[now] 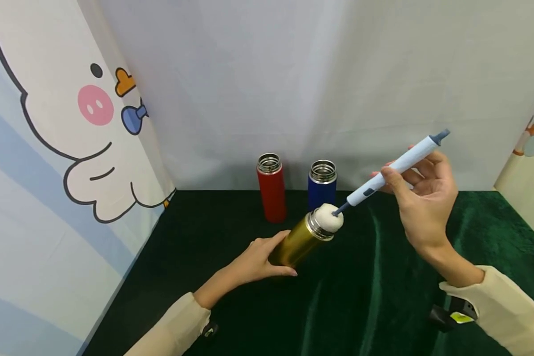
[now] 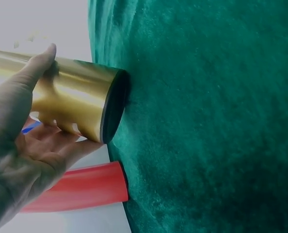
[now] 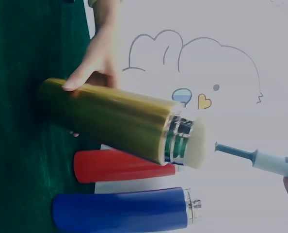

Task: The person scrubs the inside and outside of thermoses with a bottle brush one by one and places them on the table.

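My left hand grips a gold thermos bottle around its lower body, thumb on one side and fingers on the other. Lidless, the bottle tilts with its mouth up to the right; its dark base shows in the left wrist view. A round white sponge sits in the steel mouth, bulging out. My right hand pinches a light-blue bottle brush handle with a thin dark-blue rod. The rod's tip overlaps the sponge in the head view, while the right wrist view shows a gap between them.
Behind the gold bottle, a red bottle and a blue bottle stand upright without lids. Dark green cloth covers the table. A pale curtain hangs at the back, and a cartoon-printed sheet at the left.
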Tool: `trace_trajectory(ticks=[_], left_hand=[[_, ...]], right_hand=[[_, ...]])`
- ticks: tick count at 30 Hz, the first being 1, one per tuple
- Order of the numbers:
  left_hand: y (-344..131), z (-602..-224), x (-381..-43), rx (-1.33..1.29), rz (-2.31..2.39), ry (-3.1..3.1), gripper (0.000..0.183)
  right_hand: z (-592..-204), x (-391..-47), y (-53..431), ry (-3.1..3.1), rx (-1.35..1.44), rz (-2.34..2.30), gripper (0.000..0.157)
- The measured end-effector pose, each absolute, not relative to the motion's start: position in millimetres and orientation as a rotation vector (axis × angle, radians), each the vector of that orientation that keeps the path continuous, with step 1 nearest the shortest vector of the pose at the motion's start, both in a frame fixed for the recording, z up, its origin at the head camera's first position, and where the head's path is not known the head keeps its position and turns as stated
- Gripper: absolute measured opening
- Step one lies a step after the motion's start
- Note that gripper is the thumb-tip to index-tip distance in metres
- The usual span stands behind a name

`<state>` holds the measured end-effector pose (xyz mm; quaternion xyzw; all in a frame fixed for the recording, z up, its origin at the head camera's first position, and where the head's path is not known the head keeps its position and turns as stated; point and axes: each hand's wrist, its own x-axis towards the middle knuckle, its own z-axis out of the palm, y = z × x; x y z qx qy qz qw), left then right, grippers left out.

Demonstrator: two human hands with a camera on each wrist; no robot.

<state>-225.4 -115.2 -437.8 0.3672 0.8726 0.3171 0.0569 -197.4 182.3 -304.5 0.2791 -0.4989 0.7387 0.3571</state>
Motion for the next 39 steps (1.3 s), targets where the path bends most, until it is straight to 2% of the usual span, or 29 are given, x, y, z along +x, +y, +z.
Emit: trace_trajectory(ticks=[11, 22, 31, 39], left_hand=[[-119, -431, -220, 1.081, 1.006, 2.634, 0.082], [-122, -430, -224, 1.074, 0.968, 2.602, 0.081], [-122, -441, -225, 1.047, 1.002, 2.636, 0.084], [-115, -440, -220, 1.05, 0.961, 2.685, 0.082]], right_hand=[[-315, -191, 172, -1.515, 0.727, 1.839, 0.041], [-367, -196, 160, -1.911, 0.978, 1.75, 0.043], [-331, -195, 180, -1.662, 0.88, 1.947, 0.042], [-314, -189, 183, -1.354, 0.773, 1.914, 0.039]])
